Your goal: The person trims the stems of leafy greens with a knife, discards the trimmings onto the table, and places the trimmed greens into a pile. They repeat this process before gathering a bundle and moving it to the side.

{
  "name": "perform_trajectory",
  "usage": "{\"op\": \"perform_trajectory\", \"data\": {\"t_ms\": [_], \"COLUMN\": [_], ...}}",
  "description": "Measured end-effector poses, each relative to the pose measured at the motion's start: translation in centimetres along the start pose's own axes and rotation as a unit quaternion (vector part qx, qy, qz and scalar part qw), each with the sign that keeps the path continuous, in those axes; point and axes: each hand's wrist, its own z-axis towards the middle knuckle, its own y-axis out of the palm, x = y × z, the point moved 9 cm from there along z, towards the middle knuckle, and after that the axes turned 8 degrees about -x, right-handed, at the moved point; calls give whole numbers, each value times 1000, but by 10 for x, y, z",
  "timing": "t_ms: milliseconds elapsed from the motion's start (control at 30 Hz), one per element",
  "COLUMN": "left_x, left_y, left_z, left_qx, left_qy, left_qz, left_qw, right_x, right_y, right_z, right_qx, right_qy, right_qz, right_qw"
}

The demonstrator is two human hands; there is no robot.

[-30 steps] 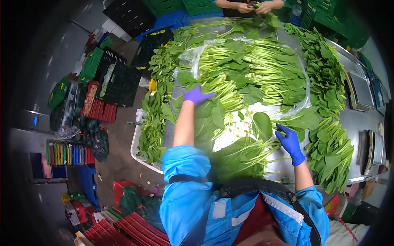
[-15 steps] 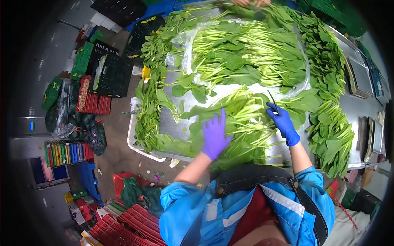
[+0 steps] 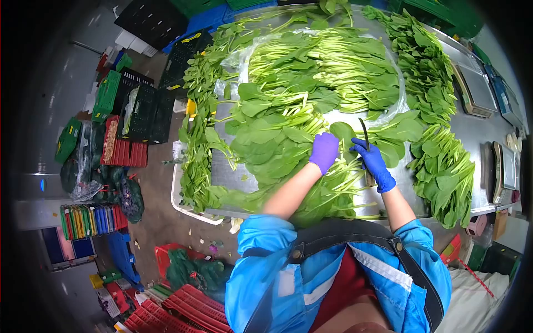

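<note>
The metal table (image 3: pixel 225 166) was the largest thing, and it carried leafy greens (image 3: pixel 261 150) in several heaps. In the middle, a wide heap lay on a clear plastic sheet (image 3: pixel 401 83), whose edge curved around it. A long row of greens (image 3: pixel 427 72) covered the right part of the table, and more greens lay along the left edge, over a white tub (image 3: pixel 176 186); how much of them was inside this tub, I could not tell.

On the floor side at the left, a black crate (image 3: pixel 147 119) contained some clear plastic. Beside it, a red crate (image 3: pixel 125 150) contained small pale pieces, too small to name. Lower down, a red container (image 3: pixel 164 256) stood against dark green net bags (image 3: pixel 194 272); its inside was mostly hidden. Red slatted crates (image 3: pixel 180 311) were near the bottom.

At the right side of the table, a scale (image 3: pixel 478 91) had a flat, pale top.

The left hand (image 3: pixel 325 151), in a purple glove, was bent over the stems of the near greens, with its fingers curled in; whether it gripped them, I could not tell. The right hand (image 3: pixel 373 162), in a blue glove, was closed around a knife (image 3: pixel 364 132) just beside these stems. The dark, thin blade pointed away from the person.
</note>
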Motion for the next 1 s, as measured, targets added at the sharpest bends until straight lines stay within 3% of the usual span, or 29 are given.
{"op": "perform_trajectory", "data": {"t_ms": [100, 167, 233, 267, 333, 367, 433, 600, 667, 767, 900, 1000], "left_x": [-23, -25, -35, -31, -30, -32, -32, -24, -23, -22, -22, -19], "left_y": [50, 3, -36, -52, -69, -65, -41, -64, -77, -75, -71, -65], "left_z": [3, -21, -42, -49, -63, -67, -74, -83, -85, -88, -83, -85], "left_qx": [-34, -6, 28, 24, 42, 44, -52, -7, 21, 69, 42, 40], "left_qy": [-25, 10, -21, -22, -35, -37, -100, -123, -112, -101, -112, -99], "left_qz": [-14, -80, -414, -414, -581, -580, -561, -520, -442, -454, -445, -499], "left_qw": [999, 997, 910, 910, 812, 813, 820, 845, 890, 882, 888, 860], "right_x": [-2, 1, -19, -39, -58, -72, -85, -84, -81, -78, -77, -52], "right_y": [-11, -17, -15, 0, 29, 43, 59, 69, 67, 68, 72, 56], "right_z": [-9, -11, -25, -35, -45, -50, -50, -42, -41, -42, -42, -27], "right_qx": [9, 29, 74, 63, 33, 23, 14, 23, 21, 12, 14, 59], "right_qy": [6, -34, -158, -176, -221, -273, -297, -298, -302, -289, -267, -238], "right_qz": [-68, -94, -253, -270, -311, -330, -345, -373, -378, -392, -402, -403], "right_qw": [998, 995, 951, 944, 924, 903, 890, 878, 875, 873, 876, 882]}}
